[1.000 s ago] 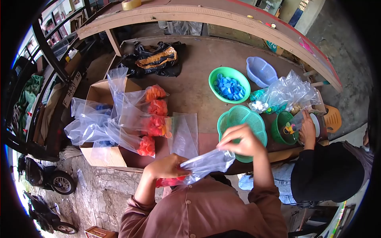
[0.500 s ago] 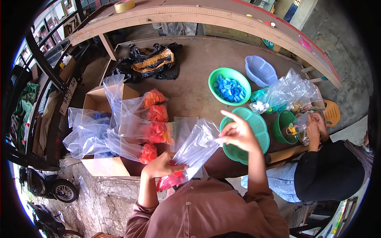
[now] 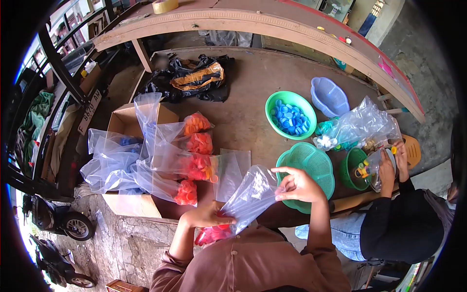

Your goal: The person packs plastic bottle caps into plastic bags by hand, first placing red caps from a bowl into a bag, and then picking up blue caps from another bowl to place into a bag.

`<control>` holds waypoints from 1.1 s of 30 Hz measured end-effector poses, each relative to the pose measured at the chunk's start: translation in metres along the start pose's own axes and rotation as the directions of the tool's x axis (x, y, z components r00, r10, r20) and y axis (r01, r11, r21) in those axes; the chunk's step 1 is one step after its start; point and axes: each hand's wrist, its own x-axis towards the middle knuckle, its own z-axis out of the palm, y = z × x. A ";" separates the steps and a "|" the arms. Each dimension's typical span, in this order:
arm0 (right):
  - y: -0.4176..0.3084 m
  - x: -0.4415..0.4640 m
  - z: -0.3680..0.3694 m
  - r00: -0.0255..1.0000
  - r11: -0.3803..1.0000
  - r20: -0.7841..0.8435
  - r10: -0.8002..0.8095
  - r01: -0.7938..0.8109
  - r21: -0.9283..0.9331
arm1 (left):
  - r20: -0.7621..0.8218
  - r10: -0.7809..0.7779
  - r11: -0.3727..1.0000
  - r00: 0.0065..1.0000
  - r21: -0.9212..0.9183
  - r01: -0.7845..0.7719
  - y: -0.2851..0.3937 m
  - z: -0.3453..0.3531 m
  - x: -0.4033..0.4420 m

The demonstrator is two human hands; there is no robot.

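My left hand (image 3: 206, 215) grips a clear plastic bag (image 3: 250, 194) around its middle, with red caps (image 3: 214, 234) bunched in the bottom part near my shirt. At the bag's upper end is my right hand (image 3: 301, 186), thumb and forefinger at the plastic edge and the other fingers curled. Several filled bags of red and orange caps (image 3: 198, 143) lie in a column left of centre. Beside them a flat clear bag (image 3: 233, 170) rests on the table. An empty green basket (image 3: 311, 170) stands just beyond my right hand.
A green bowl of blue caps (image 3: 291, 117) and a purple basket (image 3: 330, 96) stand farther back. On the left is a cardboard box (image 3: 131, 204) with bags over it; behind it, a black plastic bundle (image 3: 194, 80). At right, a co-worker's hands (image 3: 387, 170) hold a bag above a dark green basket (image 3: 354, 168).
My right hand has moved from over the bag to its upper end, and the bag stands more spread and raised. The co-worker's hands now hold their bag with a yellow cap.
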 end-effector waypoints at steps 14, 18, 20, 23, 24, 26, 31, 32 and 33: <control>0.069 -0.049 -0.026 0.832 0.998 -0.552 -0.043 0.014 -0.056 | -0.589 0.006 0.810 0.808 -0.471 -0.349 -0.023 -0.094 0.103; 0.083 -0.058 -0.009 0.789 0.998 -0.613 -0.044 0.013 -0.054 | -0.641 0.124 0.695 0.757 -0.488 -0.528 -0.070 -0.144 0.152; 0.087 -0.066 0.001 0.771 0.996 -0.635 -0.038 -0.021 -0.085 | -0.621 -0.021 0.726 0.783 -0.548 -0.415 -0.120 -0.166 0.159; 0.097 -0.077 0.004 0.752 0.996 -0.659 -0.022 -0.044 -0.083 | -0.733 -0.051 0.747 0.678 -0.479 -0.462 -0.176 -0.182 0.156; 0.100 -0.081 0.005 0.739 0.996 -0.673 -0.021 -0.040 -0.074 | -0.780 -0.167 0.682 0.603 -0.533 -0.501 -0.149 -0.176 0.143; 0.102 -0.084 0.004 0.728 0.998 -0.685 -0.003 -0.041 -0.048 | -0.788 -0.197 0.682 0.583 -0.537 -0.496 -0.130 -0.173 0.127; 0.104 -0.082 0.005 0.720 0.992 -0.691 -0.063 -0.029 -0.121 | -0.899 -0.338 0.808 0.278 -0.428 -0.404 -0.110 -0.132 0.091; 0.105 -0.081 0.006 0.723 0.990 -0.686 -0.085 -0.018 -0.142 | -0.961 -0.241 0.846 0.136 -0.277 -0.456 -0.102 -0.111 0.085; 0.106 -0.081 0.006 0.722 0.983 -0.680 -0.123 -0.005 -0.183 | -0.974 -0.173 0.898 0.147 -0.218 -0.384 -0.089 -0.084 0.078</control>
